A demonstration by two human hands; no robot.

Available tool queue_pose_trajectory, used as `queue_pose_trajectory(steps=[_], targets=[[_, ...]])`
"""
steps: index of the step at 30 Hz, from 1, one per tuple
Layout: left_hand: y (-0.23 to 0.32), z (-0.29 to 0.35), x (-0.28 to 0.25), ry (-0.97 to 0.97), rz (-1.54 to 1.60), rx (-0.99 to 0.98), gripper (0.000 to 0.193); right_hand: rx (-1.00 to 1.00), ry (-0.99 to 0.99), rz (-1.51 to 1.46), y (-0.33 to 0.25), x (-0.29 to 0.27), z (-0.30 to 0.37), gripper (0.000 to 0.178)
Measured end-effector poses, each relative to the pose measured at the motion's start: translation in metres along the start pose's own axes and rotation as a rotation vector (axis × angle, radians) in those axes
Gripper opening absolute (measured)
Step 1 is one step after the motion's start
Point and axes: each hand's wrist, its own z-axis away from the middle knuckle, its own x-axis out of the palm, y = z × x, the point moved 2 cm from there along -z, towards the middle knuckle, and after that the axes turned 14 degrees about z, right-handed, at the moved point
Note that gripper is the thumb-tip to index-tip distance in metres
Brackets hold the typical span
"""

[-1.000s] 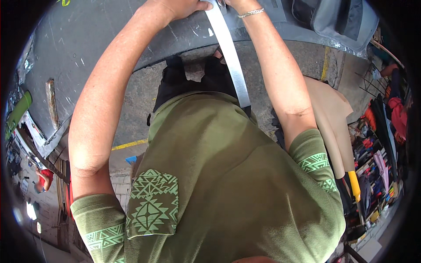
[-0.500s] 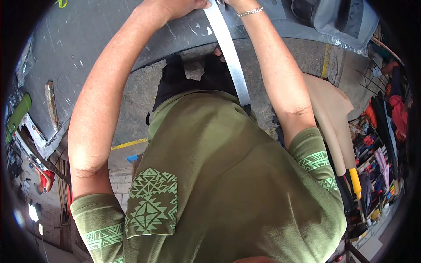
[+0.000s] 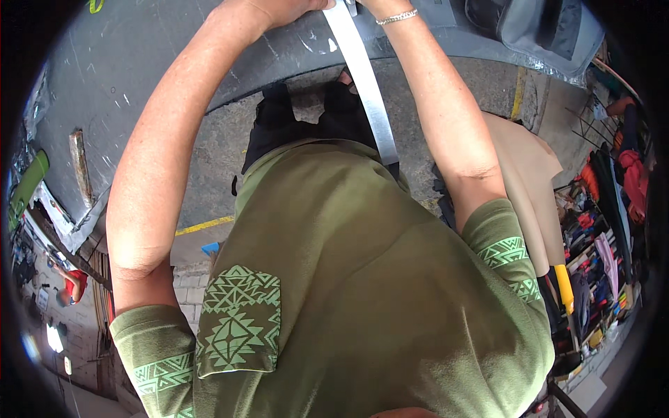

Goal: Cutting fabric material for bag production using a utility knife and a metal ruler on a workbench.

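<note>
A long, flat, narrow strip of shiny silver metal (image 3: 364,80) is seen between the two bare hands, running from the picture's upper edge past the table edge toward the wearer's waist. Its upper end is met by the fingertips of the left hand (image 3: 287,7), which is partly cut off by the frame; whether the strip is gripped there cannot be told. Just beside the strip's other edge, the right hand (image 3: 380,5) is placed, its fingers also cropped, so its state cannot be told either — a small silver metal piece (image 3: 351,8) is glimpsed between it and the strip. The right wrist is circled by a silver chain bracelet (image 3: 397,17).

Beneath and to the left of the left hand, a broad, dark grey, scuffed tabletop (image 3: 157,66) is spread. On it, farther left of that hand and nearer the body, a rough, weathered stick of brown wood (image 3: 81,167) is laid. To the right of the right hand, a black and grey padded piece with clear plastic at its edge (image 3: 540,31) is set on the table. Below that — beside the right elbow — a large tan sheet with a curled edge (image 3: 526,160) is seen.
</note>
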Motion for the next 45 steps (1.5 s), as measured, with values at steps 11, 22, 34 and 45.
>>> queue_pose_trajectory(steps=[11, 22, 34, 45], targets=[[-0.019, 0.005, 0.012, 0.023, 0.406, 0.161, 0.091, 0.359, 0.126, 0.265, -0.037, 0.016, 0.014, 0.054], [-0.004, 0.000, 0.005, 0.029, 0.038, -0.007, 0.091, -0.090, 0.100, 0.382, -0.002, 0.004, 0.002, 0.055], [-0.002, -0.001, 0.009, 0.065, 0.067, 0.036, 0.095, -0.190, 0.002, 0.155, 0.014, 0.002, -0.006, 0.053], [-0.022, -0.012, 0.020, 0.089, 0.079, 0.068, 0.098, -0.109, 0.037, 0.108, -0.019, 0.008, -0.004, 0.051]])
